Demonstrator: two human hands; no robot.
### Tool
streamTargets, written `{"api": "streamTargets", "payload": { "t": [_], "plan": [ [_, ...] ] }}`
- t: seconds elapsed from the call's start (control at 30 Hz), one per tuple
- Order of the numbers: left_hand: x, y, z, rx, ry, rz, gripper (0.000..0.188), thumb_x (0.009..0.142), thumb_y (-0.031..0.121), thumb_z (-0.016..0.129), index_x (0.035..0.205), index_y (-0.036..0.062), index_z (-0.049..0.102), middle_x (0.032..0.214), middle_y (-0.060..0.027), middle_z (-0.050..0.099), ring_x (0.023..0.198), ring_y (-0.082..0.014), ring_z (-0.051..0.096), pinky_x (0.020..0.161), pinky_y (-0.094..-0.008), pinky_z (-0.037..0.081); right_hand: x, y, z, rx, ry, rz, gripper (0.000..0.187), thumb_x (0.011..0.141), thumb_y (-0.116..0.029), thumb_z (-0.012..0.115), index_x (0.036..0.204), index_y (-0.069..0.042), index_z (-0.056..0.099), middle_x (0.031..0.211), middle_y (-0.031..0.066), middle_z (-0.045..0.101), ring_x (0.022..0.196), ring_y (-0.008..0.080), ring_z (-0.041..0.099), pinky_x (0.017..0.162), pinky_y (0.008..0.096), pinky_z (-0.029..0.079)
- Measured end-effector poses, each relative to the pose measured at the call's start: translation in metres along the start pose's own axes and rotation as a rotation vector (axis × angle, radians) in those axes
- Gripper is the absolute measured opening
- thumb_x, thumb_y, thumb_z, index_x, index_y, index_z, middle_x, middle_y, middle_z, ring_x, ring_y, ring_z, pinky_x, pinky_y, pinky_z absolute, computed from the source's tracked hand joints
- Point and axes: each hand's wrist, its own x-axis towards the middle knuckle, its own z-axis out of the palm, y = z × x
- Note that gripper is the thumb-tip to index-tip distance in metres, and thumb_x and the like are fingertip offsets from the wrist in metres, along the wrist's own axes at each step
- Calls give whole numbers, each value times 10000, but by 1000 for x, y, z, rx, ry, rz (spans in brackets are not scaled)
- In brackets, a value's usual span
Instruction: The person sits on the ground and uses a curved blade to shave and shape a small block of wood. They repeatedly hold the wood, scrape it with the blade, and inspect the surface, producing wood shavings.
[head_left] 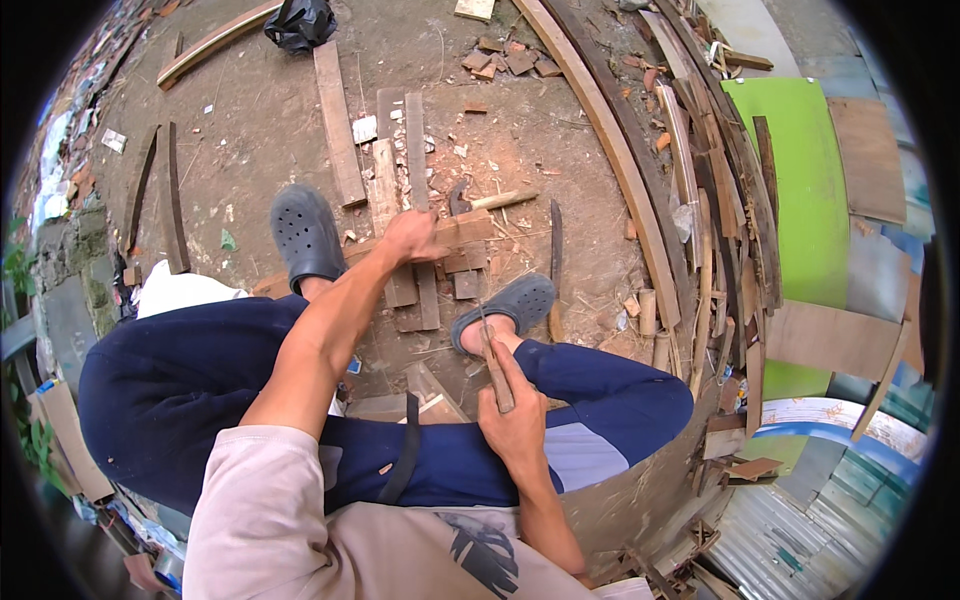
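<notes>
My left hand [412, 237] is closed over a wooden board [466, 230] that lies crosswise on other planks between my feet. Near my right knee, my right hand [513, 420] grips a chisel-like tool [499, 378] by its wooden handle, its thin metal blade pointing away from me. The exact shape of its tip is hard to make out. Just beyond the board rests a hammer [506, 200] with a pale wooden handle and dark head. Under the board run a long plank [417, 150] and a shorter plank [385, 180].
Dark clogs [306, 235] are on my feet, either side of the planks. Long timbers [610, 140] and a scrap-wood pile [735, 200] line the right side. Broken brick pieces [515, 60] and a black plastic bag [300, 25] lie farther off. A green panel [790, 180] stands far right.
</notes>
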Motion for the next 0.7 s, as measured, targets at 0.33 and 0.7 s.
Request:
{"api": "streamTargets", "payload": {
  "t": [0.33, 0.7],
  "plan": [
    [9, -13, 18, -16, 29, 66, 735, 678, 575, 770, 1047, -52, 672, 863, -286, 717, 806, -414, 721, 763, -500, 595, 88, 22, 41, -76, 38, -172, 677, 834, -29, 586, 1498, -134, 504, 1129, 316, 675, 865, 477, 691, 770, 484, 557],
    [9, 6, -7, -109, -88, -43, 746, 685, 512, 763, 1149, -65, 667, 967, -327, 713, 934, -446, 715, 857, -499, 578, 143, 32, 64, 38, -32, 44, 599, 855, -26, 559, 1454, -52, 549, 1170, 262, 701, 984, 370, 738, 830, 367, 568]
  ]
}}
